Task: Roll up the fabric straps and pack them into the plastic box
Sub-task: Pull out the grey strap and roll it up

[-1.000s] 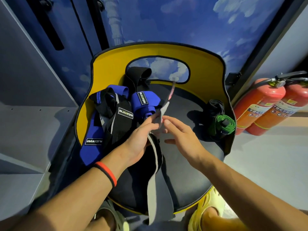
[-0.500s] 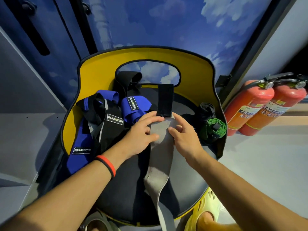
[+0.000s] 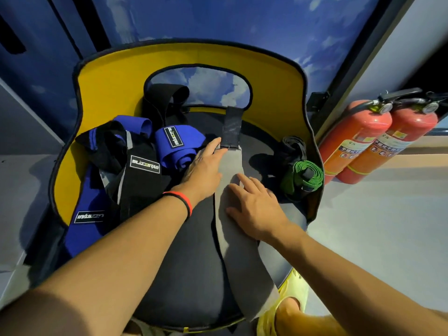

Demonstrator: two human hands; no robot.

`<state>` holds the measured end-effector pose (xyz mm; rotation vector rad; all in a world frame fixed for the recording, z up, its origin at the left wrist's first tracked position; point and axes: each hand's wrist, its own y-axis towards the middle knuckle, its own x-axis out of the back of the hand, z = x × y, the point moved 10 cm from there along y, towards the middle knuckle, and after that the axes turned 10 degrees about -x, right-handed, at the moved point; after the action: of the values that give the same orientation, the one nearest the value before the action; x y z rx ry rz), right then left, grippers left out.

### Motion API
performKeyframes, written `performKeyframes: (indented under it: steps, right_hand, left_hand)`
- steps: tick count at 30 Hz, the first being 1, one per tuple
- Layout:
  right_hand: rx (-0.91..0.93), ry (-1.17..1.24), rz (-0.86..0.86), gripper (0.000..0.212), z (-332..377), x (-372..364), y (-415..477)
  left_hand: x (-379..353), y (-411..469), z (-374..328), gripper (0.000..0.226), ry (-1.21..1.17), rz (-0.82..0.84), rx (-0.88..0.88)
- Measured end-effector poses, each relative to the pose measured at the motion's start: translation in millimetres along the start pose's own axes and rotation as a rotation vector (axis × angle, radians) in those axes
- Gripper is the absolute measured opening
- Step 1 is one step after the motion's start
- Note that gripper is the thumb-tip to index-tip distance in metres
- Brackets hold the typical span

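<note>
A: Long grey fabric strap (image 3: 230,170): position?
B: Flat along the round black chair seat (image 3: 184,263), black end far, near end hanging over the seat edge.
A: Hands?
B: Left hand (image 3: 206,166) and right hand (image 3: 257,207) both have fingers straight, pressing it flat. Rolled blue strap (image 3: 174,147) just left, rolled green strap (image 3: 304,175) right. Two red fire extinguishers (image 3: 363,141) beyond.

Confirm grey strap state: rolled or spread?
Spread flat, not rolled. The grey strap lies lengthwise across the seat and over its front edge; left hand and right hand rest flat on it.
</note>
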<state>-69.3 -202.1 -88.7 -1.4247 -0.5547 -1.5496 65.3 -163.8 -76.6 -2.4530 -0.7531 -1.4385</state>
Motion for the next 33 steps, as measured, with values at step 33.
performKeyframes:
  steps: [33]
  right_hand:
    - [0.131,0.544,0.125,0.056,150,24,-11]
  left_hand:
    - [120,-174,112,0.046,-0.591,-0.378,0.712]
